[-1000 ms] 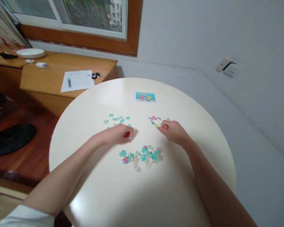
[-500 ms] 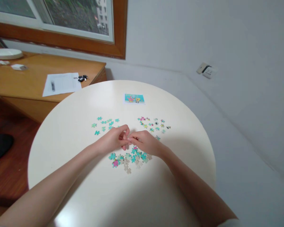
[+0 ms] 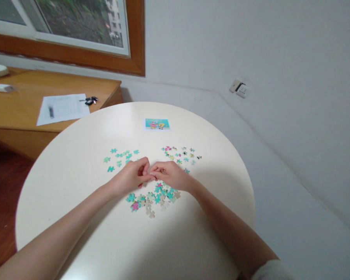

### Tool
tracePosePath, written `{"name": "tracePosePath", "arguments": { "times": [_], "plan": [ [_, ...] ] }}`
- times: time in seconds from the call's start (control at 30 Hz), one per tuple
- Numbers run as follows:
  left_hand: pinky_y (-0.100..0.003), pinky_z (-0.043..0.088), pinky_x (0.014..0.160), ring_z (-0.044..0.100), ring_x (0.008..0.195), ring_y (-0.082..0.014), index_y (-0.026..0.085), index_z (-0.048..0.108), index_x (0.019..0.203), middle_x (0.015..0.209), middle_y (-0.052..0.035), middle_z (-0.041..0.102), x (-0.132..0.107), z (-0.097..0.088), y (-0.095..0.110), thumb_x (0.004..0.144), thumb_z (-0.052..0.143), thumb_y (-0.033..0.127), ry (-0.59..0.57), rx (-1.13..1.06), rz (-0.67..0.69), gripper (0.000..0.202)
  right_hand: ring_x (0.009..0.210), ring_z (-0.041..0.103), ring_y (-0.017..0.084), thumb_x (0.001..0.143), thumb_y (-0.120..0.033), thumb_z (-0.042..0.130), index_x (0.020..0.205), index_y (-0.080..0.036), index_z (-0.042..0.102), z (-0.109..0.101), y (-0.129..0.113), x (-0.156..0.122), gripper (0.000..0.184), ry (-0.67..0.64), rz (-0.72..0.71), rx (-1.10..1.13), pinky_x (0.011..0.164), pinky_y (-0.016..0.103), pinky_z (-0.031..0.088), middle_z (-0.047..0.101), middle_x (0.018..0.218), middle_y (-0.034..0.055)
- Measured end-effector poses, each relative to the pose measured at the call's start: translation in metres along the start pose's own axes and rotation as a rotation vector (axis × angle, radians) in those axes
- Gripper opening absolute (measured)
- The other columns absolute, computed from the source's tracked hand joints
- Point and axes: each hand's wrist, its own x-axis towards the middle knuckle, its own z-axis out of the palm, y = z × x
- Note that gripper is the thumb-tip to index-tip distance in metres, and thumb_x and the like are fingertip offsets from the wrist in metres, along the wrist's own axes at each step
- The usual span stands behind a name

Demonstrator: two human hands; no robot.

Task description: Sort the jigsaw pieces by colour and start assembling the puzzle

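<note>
Above the middle of a round white table, my left hand (image 3: 135, 174) and my right hand (image 3: 170, 175) meet at the fingertips. Both are closed in a pinch; whatever lies between the fingers is too small and covered to make out. Just below them is a heap of jigsaw puzzle pieces (image 3: 157, 197), turquoise, pink and greyish, some overlapping. Turquoise and green pieces (image 3: 119, 155) lie spread beyond my left hand, partly hidden by it. Past my right hand lies another group of multicoloured pieces (image 3: 179, 155) with pink, yellow and black.
A small picture card (image 3: 157, 124) with cartoon figures lies at the far side of the round table (image 3: 55, 182). On a wooden desk (image 3: 102, 83) at the left are a paper sheet (image 3: 64, 108) and keys (image 3: 91, 100). A wall with a socket (image 3: 243, 91) stands behind.
The whole view has shifted, so everything appears further left and slightly lower. My hands stay together at the fingertips, with the left fingers curled a little tighter. The pieces on the table look unmoved.
</note>
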Motion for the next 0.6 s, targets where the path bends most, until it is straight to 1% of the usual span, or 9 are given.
{"name": "tracePosePath", "arguments": {
  "times": [0.1, 0.2, 0.4, 0.5, 0.6],
  "plan": [
    [-0.016, 0.027, 0.039, 0.039, 0.038, -0.0053, 0.022, 0.033, 0.066, 0.043, 0.0096, 0.043, -0.001, -0.002, 0.004, 0.073, 0.06, 0.037, 0.019, 0.014, 0.003, 0.032, 0.059, 0.048, 0.009, 0.082, -0.022, 0.054, 0.074, -0.016, 0.062, -0.004, 0.001, 0.001, 0.012, -0.007, -0.011, 0.019, 0.059, 0.022, 0.037, 0.058, 0.063, -0.0025],
    [-0.016, 0.026, 0.039, 0.039, 0.038, -0.0059, 0.022, 0.032, 0.065, 0.041, 0.0098, 0.041, 0.0, -0.004, 0.004, 0.074, 0.059, 0.038, 0.044, 0.034, 0.007, 0.033, 0.059, 0.048, 0.009, 0.081, -0.022, 0.055, 0.072, -0.016, 0.06, -0.008, 0.001, 0.001, 0.012, -0.006, -0.028, 0.036, 0.059, 0.022, 0.037, 0.059, 0.063, -0.0026],
    [-0.018, 0.028, 0.042, 0.042, 0.041, -0.0071, 0.021, 0.037, 0.064, 0.048, 0.0082, 0.04, 0.001, -0.006, 0.002, 0.075, 0.055, 0.039, 0.067, 0.122, 0.049, 0.028, 0.061, 0.051, 0.009, 0.08, -0.022, 0.057, 0.077, -0.017, 0.063, -0.011, 0.003, 0.002, 0.008, 0.01, -0.034, 0.029, 0.061, 0.023, 0.04, 0.059, 0.065, -0.0021],
    [-0.019, 0.03, 0.045, 0.042, 0.045, -0.008, 0.02, 0.042, 0.066, 0.05, 0.006, 0.044, 0.002, -0.009, 0.0, 0.078, 0.052, 0.039, 0.108, 0.211, 0.066, 0.025, 0.065, 0.053, 0.011, 0.078, -0.026, 0.059, 0.078, -0.017, 0.064, -0.018, 0.007, 0.004, 0.01, 0.054, -0.029, 0.057, 0.063, 0.024, 0.042, 0.061, 0.068, -0.0005],
    [-0.02, 0.031, 0.047, 0.041, 0.048, -0.009, 0.019, 0.045, 0.066, 0.052, 0.004, 0.047, 0.004, -0.014, -0.002, 0.079, 0.05, 0.041, 0.183, 0.275, 0.082, 0.025, 0.064, 0.054, 0.011, 0.075, -0.035, 0.062, 0.075, -0.016, 0.064, -0.031, 0.013, 0.005, 0.019, 0.139, 0.006, 0.08, 0.063, 0.026, 0.043, 0.061, 0.066, 0.0004]
  ]
}}
